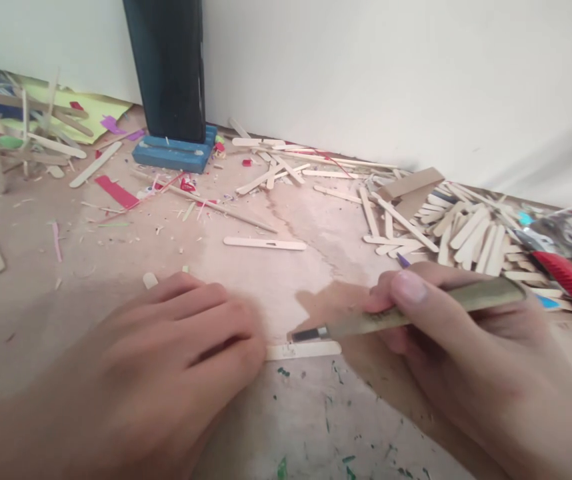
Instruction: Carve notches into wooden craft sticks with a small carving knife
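Note:
A popsicle stick [313,349] lies flat on the table, its left part hidden under my left hand [186,360]. The fingers of that hand are bent and pressed together, pinning the stick down. Small dark marks or cuts show on the stick near my fingertips. My right hand [456,353] is closed around the olive-coloured handle of a carving knife [361,325]. Its short flat blade points left, just above or touching the stick's upper edge; which of the two I cannot tell. Farther back lies another popsicle stick [265,244] with a small slot near its middle.
A dark phone [173,73] leans upright in a blue stand [176,153] by the white wall. Many popsicle sticks [476,233] are heaped at right, near a red-handled tool [569,280]. Wood scraps, red paper strips [116,192] and a yellow sheet [109,113] lie at left.

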Demonstrator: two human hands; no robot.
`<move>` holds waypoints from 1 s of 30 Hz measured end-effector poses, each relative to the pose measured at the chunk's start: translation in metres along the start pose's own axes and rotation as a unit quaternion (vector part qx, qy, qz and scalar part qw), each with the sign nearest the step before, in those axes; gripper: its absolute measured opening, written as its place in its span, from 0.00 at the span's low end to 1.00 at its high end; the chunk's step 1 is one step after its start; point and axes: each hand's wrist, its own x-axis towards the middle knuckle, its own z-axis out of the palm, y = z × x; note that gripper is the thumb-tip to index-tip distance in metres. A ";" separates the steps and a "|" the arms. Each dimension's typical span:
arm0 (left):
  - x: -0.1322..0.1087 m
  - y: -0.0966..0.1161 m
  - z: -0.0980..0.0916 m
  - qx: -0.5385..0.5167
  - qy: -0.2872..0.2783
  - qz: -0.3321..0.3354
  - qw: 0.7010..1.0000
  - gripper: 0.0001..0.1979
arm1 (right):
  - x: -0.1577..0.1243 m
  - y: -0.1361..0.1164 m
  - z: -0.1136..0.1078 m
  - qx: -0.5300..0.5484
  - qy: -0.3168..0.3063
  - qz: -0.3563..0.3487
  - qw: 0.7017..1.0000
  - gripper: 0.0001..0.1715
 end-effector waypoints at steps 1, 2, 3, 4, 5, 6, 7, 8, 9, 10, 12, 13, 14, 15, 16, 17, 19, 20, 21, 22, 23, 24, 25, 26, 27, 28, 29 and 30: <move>0.000 0.000 0.000 0.002 0.001 -0.004 1.000 0.17 | 0.001 -0.001 0.001 0.003 0.012 0.001 1.000 0.33; -0.001 0.001 -0.001 0.008 0.000 -0.008 1.000 0.17 | 0.001 -0.002 0.003 0.006 0.023 0.001 1.000 0.34; 0.000 0.001 -0.002 0.017 -0.005 -0.010 1.000 0.18 | 0.002 -0.005 0.003 0.009 0.030 0.000 1.000 0.36; 0.000 0.002 -0.003 0.027 -0.016 -0.011 0.999 0.19 | 0.003 -0.007 0.004 0.010 0.031 -0.002 0.999 0.37; 0.001 0.003 -0.005 0.034 -0.022 -0.009 0.999 0.20 | 0.004 -0.010 0.005 0.010 0.023 -0.004 1.000 0.38; 0.003 0.003 -0.006 0.040 -0.028 -0.009 0.999 0.20 | 0.006 -0.012 0.005 0.008 0.008 -0.007 1.000 0.39; 0.004 0.005 -0.008 0.044 -0.032 -0.006 0.999 0.20 | 0.007 -0.014 0.006 0.006 -0.007 -0.012 1.000 0.40; 0.006 0.006 -0.009 0.046 -0.033 -0.006 0.998 0.21 | 0.008 -0.016 0.007 0.004 -0.018 -0.016 1.000 0.42; 0.007 0.007 -0.010 0.046 -0.035 -0.008 0.998 0.21 | 0.009 -0.017 0.008 0.004 -0.020 -0.021 1.000 0.43; 0.009 0.007 -0.011 0.048 -0.036 -0.011 0.998 0.22 | 0.010 -0.017 0.009 0.006 -0.016 -0.025 1.000 0.45; 0.010 0.008 -0.012 0.055 -0.045 -0.014 0.997 0.22 | 0.011 -0.016 0.011 0.013 0.002 -0.032 0.999 0.43; 0.010 0.007 -0.012 0.056 -0.043 -0.011 0.997 0.22 | 0.011 -0.015 0.011 0.014 0.006 -0.035 0.999 0.42; 0.009 0.006 -0.012 0.057 -0.041 -0.006 0.997 0.21 | 0.011 -0.014 0.011 0.014 0.002 -0.040 0.999 0.42; 0.009 0.005 -0.011 0.057 -0.041 -0.002 0.998 0.21 | 0.011 -0.013 0.010 0.010 -0.006 -0.044 0.999 0.43; 0.009 0.003 -0.010 0.054 -0.040 0.002 0.998 0.21 | 0.011 -0.013 0.010 0.002 -0.019 -0.046 0.999 0.44; 0.008 0.001 -0.010 0.050 -0.040 0.002 0.998 0.20 | 0.010 -0.013 0.009 -0.006 -0.029 -0.046 0.998 0.44; 0.008 -0.001 -0.009 0.043 -0.039 0.003 0.998 0.19 | 0.009 -0.013 0.008 -0.011 -0.035 -0.042 0.998 0.45; 0.008 -0.002 -0.008 0.040 -0.037 0.005 0.998 0.19 | 0.009 -0.014 0.008 -0.010 -0.034 -0.039 0.999 0.45; 0.009 -0.002 -0.008 0.040 -0.033 0.007 0.999 0.20 | 0.009 -0.014 0.008 -0.009 -0.034 -0.037 0.999 0.45; 0.009 -0.001 -0.008 0.040 -0.032 0.009 0.999 0.20 | 0.009 -0.014 0.008 -0.006 -0.034 -0.038 0.999 0.44; 0.008 -0.001 -0.009 0.042 -0.033 0.009 0.999 0.20 | 0.010 -0.014 0.008 -0.004 -0.037 -0.038 0.999 0.44; 0.008 0.000 -0.010 0.043 -0.037 0.008 0.998 0.20 | 0.010 -0.014 0.009 -0.002 -0.040 -0.037 0.998 0.43; 0.007 0.001 -0.010 0.044 -0.043 0.005 0.998 0.20 | 0.010 -0.014 0.009 0.002 -0.042 -0.036 0.998 0.41; 0.006 0.002 -0.011 0.046 -0.045 0.004 0.998 0.20 | 0.011 -0.015 0.009 0.006 -0.041 -0.035 0.999 0.39; 0.006 0.004 -0.012 0.048 -0.048 0.001 0.998 0.21 | 0.011 -0.015 0.009 0.011 -0.039 -0.034 0.999 0.38; 0.005 0.005 -0.013 0.049 -0.049 0.001 0.998 0.21 | 0.011 -0.015 0.008 0.014 -0.039 -0.032 0.999 0.37; 0.005 0.005 -0.014 0.050 -0.052 0.000 0.997 0.22 | 0.010 -0.016 0.008 0.015 -0.041 -0.029 0.999 0.35; 0.005 0.006 -0.015 0.051 -0.053 -0.001 0.997 0.22 | 0.010 -0.016 0.008 0.017 -0.041 -0.028 0.999 0.34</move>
